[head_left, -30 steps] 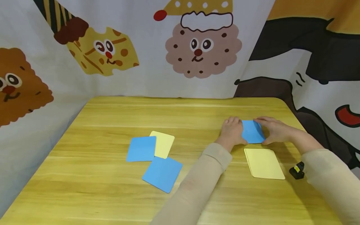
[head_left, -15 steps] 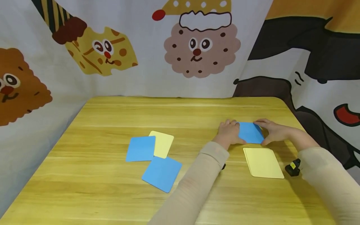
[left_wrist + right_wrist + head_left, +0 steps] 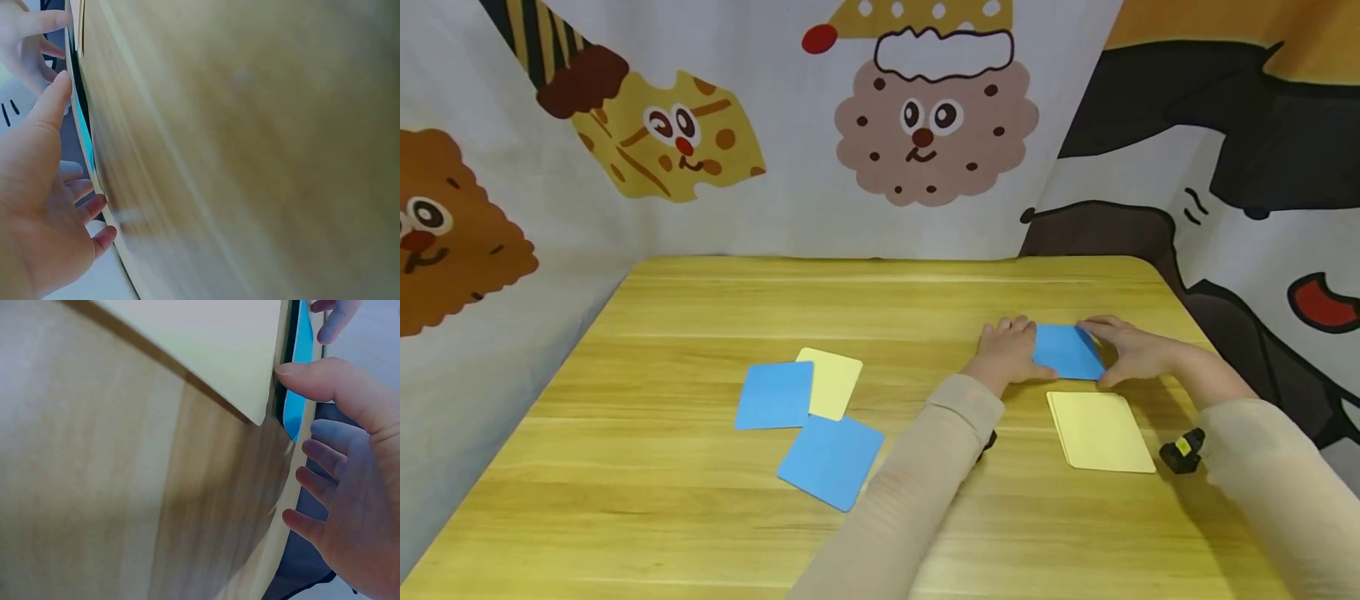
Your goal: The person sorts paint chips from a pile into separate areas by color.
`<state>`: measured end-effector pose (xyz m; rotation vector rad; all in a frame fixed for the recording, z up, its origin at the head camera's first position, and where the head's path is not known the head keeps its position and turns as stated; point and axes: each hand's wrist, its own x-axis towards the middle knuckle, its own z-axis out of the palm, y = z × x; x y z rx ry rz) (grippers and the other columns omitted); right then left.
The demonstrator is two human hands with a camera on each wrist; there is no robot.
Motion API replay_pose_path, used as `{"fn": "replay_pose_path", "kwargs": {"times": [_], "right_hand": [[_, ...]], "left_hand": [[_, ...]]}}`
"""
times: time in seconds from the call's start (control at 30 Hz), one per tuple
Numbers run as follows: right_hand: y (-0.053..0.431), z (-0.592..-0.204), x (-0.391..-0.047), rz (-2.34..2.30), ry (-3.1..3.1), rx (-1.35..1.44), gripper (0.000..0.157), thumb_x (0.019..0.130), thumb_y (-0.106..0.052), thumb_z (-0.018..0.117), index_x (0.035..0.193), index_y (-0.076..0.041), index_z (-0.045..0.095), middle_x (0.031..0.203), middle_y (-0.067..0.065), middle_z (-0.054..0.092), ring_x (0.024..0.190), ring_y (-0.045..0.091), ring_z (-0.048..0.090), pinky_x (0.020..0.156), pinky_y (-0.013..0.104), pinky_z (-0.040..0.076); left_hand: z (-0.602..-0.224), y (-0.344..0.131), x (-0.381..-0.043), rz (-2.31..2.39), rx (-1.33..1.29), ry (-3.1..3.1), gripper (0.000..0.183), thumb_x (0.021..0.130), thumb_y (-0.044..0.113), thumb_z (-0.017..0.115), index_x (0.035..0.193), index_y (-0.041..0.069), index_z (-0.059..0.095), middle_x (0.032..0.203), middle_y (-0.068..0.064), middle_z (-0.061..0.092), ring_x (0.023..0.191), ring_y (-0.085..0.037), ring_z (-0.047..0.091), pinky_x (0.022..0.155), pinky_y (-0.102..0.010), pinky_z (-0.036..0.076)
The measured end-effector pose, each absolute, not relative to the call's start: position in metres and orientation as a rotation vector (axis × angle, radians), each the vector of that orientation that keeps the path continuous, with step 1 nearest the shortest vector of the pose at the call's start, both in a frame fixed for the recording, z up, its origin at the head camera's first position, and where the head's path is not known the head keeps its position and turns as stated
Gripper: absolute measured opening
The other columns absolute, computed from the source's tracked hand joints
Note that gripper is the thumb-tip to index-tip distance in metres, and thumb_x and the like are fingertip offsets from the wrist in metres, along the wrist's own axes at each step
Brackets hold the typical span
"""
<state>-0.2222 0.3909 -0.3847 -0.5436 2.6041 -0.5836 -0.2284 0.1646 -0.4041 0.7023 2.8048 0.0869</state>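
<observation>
Blue card (image 3: 1067, 352) at 2 o'clock on the surface (image 3: 662, 517)! | Left grip (image 3: 1009, 350), at its 9, had just eased outward; right grip (image 3: 1138, 350) sat at its 3 | both spread apart, framing it | edging looked unfinished

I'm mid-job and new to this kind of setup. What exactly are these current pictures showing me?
There is no machine here: a person works bare-handed. The wide picture comes from a camera on the head, looking forward and down at the table. Each close picture comes from a wrist camera watching its own hand, so the table looks tipped.

On the left lie two blue cards and a single yellow card, overlapping. On the right lies a yellow stack. Beyond it, the left hand and right hand hold a blue piece between them.
</observation>
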Motion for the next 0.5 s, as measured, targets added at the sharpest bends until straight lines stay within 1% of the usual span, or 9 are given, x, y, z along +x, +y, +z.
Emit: {"fn": "replay_pose_path", "kwargs": {"times": [0.23, 0.5], "right_hand": [[0.388, -0.38, -0.214, -0.61, 2.702, -0.553, 0.11, 0.07, -0.037, 0.085, 0.149, 0.006, 0.022, 0.148, 0.031, 0.013, 0.131, 0.054, 0.016, 0.093, 0.07, 0.026], [0.373, -0.371, -0.196, -0.672, 2.834, -0.621, 0.112, 0.068, -0.037, 0.087, 0.15, 0.001, 0.022, 0.149, 0.029, 0.019, 0.131, 0.054, 0.019, 0.092, 0.072, 0.025]], "left_hand": [[-0.401, 0.16, -0.23, 0.181, 0.72, 2.809, 0.098, 0.077, 0.078, 0.049, 0.154, 0.027, 0.019, 0.156, 0.012, 0.017, 0.139, -0.012, 0.018, 0.109, -0.035, 0.02], [-0.395, 0.154, -0.225, 0.218, 0.81, 2.84, 0.103, 0.074, 0.078, 0.052, 0.154, 0.025, 0.018, 0.155, 0.012, 0.017, 0.138, -0.013, 0.02, 0.109, -0.032, 0.021]]}}
